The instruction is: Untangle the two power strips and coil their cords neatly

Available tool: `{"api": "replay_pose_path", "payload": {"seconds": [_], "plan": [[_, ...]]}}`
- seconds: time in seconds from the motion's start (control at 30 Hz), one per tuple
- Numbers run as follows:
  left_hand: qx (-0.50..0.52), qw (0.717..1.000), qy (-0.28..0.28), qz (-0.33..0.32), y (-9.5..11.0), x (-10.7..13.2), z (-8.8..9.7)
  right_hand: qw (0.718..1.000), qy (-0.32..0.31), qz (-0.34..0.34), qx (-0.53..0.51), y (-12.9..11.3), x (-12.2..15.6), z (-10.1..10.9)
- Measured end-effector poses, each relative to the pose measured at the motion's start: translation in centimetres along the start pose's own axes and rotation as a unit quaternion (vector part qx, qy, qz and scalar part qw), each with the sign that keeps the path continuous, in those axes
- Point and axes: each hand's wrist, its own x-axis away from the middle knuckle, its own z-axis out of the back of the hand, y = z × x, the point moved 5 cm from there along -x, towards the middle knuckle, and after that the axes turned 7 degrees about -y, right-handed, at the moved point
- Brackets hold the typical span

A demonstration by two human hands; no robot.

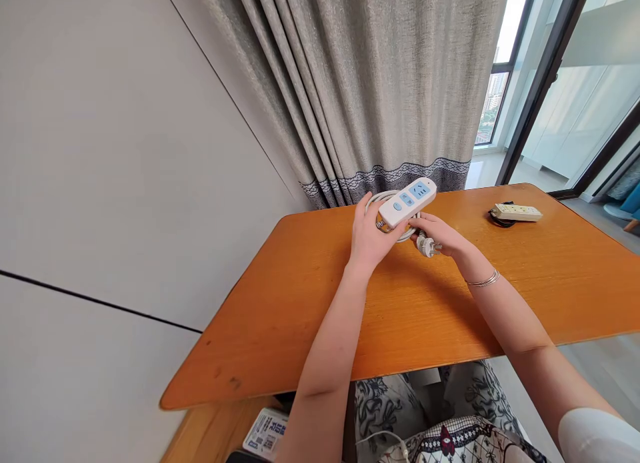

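Observation:
A white power strip [408,202] with pale blue socket faces is held up over the table, tilted with its far end to the right. My left hand [369,231] grips its left end and the coiled white cord [383,196] behind it, fingers curled round. Under the strip, my right hand [436,232] has its fingers closed on the cord coil. The white plug [427,245] hangs beside that hand, prongs pointing right. Parts of the coil are hidden behind the strip and fingers.
A wooden table [280,310] spreads beneath my hands. Toward its right side lies a cream power strip [517,212] with a black cord. A grey curtain [395,83] hangs at the far edge, and a white wall [125,150] stands left. A printed box [267,431] sits below the near edge.

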Motion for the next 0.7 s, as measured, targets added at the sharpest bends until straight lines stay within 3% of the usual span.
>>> {"api": "replay_pose_path", "payload": {"seconds": [0.17,0.37,0.5,0.6,0.7], "plan": [[-0.001,1.0,0.006,0.007,0.2,0.0,0.1,1.0,0.008,-0.002,-0.029,0.6,-0.6,0.4],[-0.025,1.0,-0.004,-0.018,0.5,0.3,-0.7,0.991,0.064,0.113,0.037,-0.1,-0.8,0.8],[0.007,0.998,-0.012,-0.057,0.7,0.6,-1.0,0.989,0.078,0.12,0.025,-0.7,-0.5,0.9],[0.048,0.997,0.034,-0.044,0.3,0.6,-0.2,0.989,0.087,0.12,0.027,-1.2,-0.2,1.0],[0.137,0.986,0.097,0.022,-0.7,0.1,0.9,0.99,0.074,0.117,0.037,-1.3,-0.2,0.7]]}}
